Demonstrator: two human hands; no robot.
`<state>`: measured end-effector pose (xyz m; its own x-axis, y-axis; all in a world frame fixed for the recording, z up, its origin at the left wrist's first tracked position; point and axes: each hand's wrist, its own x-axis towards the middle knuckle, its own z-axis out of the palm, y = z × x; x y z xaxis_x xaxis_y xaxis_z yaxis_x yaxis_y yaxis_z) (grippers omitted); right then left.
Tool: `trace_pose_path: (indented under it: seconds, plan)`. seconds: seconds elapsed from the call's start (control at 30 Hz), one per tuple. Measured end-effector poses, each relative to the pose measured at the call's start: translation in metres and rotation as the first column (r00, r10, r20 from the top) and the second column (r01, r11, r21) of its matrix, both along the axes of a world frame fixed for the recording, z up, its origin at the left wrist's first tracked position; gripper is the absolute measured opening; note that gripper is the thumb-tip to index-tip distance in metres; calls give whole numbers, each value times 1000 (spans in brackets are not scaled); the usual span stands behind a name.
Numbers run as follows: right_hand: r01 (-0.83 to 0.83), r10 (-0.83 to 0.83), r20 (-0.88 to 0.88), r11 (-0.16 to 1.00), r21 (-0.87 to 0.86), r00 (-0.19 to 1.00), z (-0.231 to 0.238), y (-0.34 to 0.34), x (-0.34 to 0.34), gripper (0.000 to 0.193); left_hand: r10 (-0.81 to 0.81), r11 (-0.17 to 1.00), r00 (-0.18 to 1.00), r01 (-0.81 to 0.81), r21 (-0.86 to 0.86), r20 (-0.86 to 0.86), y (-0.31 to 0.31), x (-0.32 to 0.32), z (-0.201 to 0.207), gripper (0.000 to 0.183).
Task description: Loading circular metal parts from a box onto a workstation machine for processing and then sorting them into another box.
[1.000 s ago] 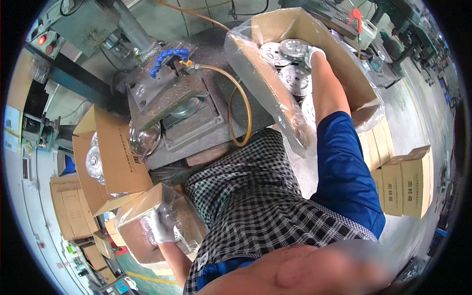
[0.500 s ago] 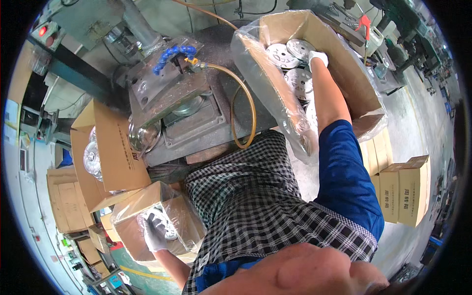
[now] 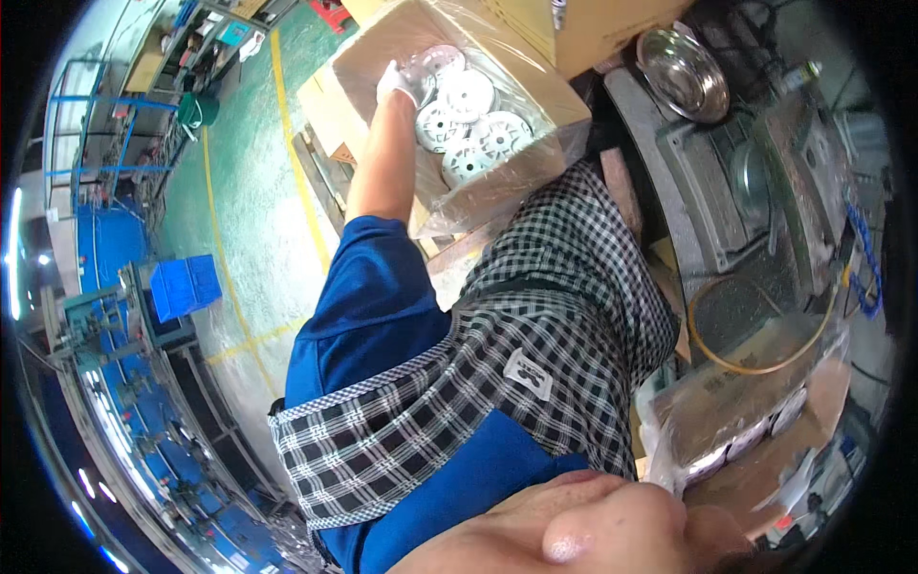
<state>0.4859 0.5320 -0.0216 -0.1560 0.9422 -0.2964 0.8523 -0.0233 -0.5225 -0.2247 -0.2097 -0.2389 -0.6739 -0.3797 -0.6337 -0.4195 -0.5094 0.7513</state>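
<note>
My left hand [image 3: 400,86], in a white glove, reaches into a plastic-lined cardboard box [image 3: 540,81]. It is at the left edge of several round, silvery metal discs [image 3: 469,95] with centre holes and cut-out patterns. Its fingers are partly hidden against the nearest disc [image 3: 443,61], so I cannot tell whether they grip it. The discs lie loosely overlapped in the box. My right hand is out of view.
To the right stands a metal press fixture [image 3: 712,206] with a curved amber hose [image 3: 703,359]. A shiny metal bowl-shaped part [image 3: 684,77] lies beyond it. Another plastic-lined carton [image 3: 736,421] is at the lower right. A blue bin [image 3: 186,287] stands to the left.
The view has swung left, bringing the left-hand box to the top centre. My left hand is still in that box. My right hand, earlier in the other carton on discs, has gone out of view.
</note>
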Motion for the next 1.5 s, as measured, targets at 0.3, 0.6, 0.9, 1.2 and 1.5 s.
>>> trace_pose_path:
  seconds: [0.3, 0.6, 0.9, 1.2, 1.5]
  plan:
    - [-508, 515, 134, 857, -85, 847, 18, 87, 101, 49, -178, -686, 261, 658, -310, 949, -71, -60, -232, 49]
    - [-702, 714, 57, 698, -140, 698, 91, -196, -45, 57, -389, 88, 650, 731, -676, 653, -1, 12, -109, 62]
    - [-584, 587, -27, 799, -144, 809, 90, -275, -121, 53, -640, -170, 375, 782, -600, 670, 13, 35, -48, 58]
    - [-645, 585, -318, 754, -126, 746, 49, -331, -104, 60, -908, -198, 119, 723, -662, 402, 13, 18, -25, 49]
    - [-690, 443, -613, 682, -243, 654, -63, -395, -258, 65, -935, 353, 256, 618, -703, -245, 84, 117, 151, 27]
